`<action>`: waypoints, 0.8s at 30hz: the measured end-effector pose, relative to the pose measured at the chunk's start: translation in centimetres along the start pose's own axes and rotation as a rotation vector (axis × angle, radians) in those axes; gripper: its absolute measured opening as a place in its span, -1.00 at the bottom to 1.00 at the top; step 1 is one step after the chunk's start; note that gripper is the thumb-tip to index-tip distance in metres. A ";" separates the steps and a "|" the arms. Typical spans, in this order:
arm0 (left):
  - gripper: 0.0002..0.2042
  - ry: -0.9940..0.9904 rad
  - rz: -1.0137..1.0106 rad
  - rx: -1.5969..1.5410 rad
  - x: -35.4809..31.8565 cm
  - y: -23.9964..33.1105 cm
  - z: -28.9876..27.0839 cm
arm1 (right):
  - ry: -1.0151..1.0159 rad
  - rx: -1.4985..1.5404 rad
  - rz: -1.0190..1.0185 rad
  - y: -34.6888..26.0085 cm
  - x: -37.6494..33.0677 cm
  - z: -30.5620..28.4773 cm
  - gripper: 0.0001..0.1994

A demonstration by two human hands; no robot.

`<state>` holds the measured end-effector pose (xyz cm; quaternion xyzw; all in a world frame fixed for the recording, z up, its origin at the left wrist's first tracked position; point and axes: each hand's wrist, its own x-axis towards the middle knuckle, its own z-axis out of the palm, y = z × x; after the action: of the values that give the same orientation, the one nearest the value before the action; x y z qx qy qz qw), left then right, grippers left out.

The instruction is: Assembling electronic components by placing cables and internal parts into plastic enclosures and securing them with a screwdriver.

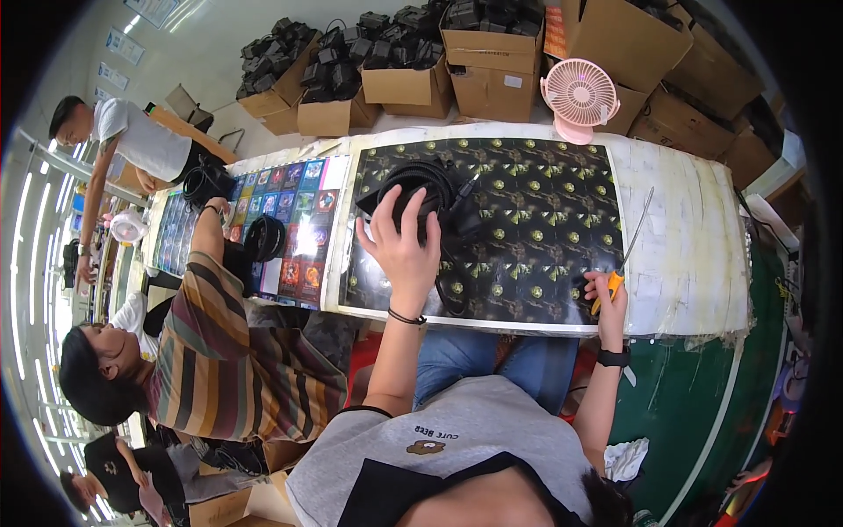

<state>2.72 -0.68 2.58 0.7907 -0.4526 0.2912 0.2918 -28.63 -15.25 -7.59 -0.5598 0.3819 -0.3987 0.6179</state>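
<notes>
A bundle of coiled black cable (pixel 420 176) with a plug end lies on the dark patterned mat (pixel 544 228). My left hand (pixel 399 241) grips it from above, fingers curled over the coil and partly hiding it. A loop of the cable runs down toward the table's near edge. At the right end of the mat, my right hand (pixel 606 303) is closed round the orange handle of a screwdriver (pixel 634 237). Its long thin shaft points away from me, over the pale tabletop and apart from the cable.
A pink fan (pixel 580 97) stands at the table's far edge. Cardboard boxes (pixel 408 91) of black cabled devices line the back. Left of me, a co-worker in a striped shirt (pixel 224 360) handles black items on a colourful card-printed mat (pixel 299 224). More people are farther left.
</notes>
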 end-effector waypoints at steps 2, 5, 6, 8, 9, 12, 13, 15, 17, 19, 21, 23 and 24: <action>-0.65 0.095 -0.041 -0.003 0.6 0.2 -0.3 | -0.011 -0.027 0.044 0.0 0.0 0.0 -0.79; -0.62 0.126 -0.028 -0.120 1.7 0.4 -0.5 | -0.011 -0.006 0.043 0.0 0.0 0.1 -0.79; -0.61 0.120 0.025 -0.098 2.2 0.4 -0.2 | -0.014 -0.009 0.039 -0.1 0.1 0.1 -0.79; -0.59 0.118 0.076 -0.079 3.1 0.5 0.8 | 0.021 -0.048 0.064 -0.3 0.2 0.0 -0.79; -0.58 0.123 0.033 -0.090 3.6 0.5 1.4 | -0.004 -0.034 0.043 -0.3 0.3 0.1 -0.79; -0.61 0.000 -0.001 0.049 4.9 -0.1 3.1 | 0.003 -0.014 -0.001 -0.4 0.4 0.3 -0.79; -0.63 0.028 0.022 0.058 5.0 -0.3 3.4 | 0.001 -0.044 0.003 -0.5 0.4 0.3 -0.79; -0.66 -0.006 0.014 0.021 5.3 -1.1 3.4 | 0.045 -0.116 0.074 -0.6 0.4 0.4 -0.78; -0.69 -0.088 -0.071 -0.109 6.1 -2.5 3.0 | 0.034 -0.076 0.021 -0.7 0.7 1.1 -0.77; -0.70 -0.157 -0.059 -0.136 6.8 -3.6 2.8 | 0.070 -0.144 0.061 -0.9 1.1 2.0 -0.77; -0.69 -0.181 -0.035 -0.110 7.1 -4.0 2.9 | 0.026 -0.107 0.029 -1.4 1.6 3.1 -0.77; -0.62 -0.072 0.027 -0.056 6.7 -3.8 3.2 | -0.020 -0.084 0.058 -2.2 2.2 4.0 -0.77; -0.62 -0.073 0.029 -0.054 6.5 -3.6 3.4 | -0.038 -0.113 0.060 -2.5 2.3 4.4 -0.78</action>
<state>9.31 -5.12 4.34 0.7860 -0.4819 0.2541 0.2922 -23.81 -15.81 -4.75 -0.5897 0.4086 -0.3468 0.6041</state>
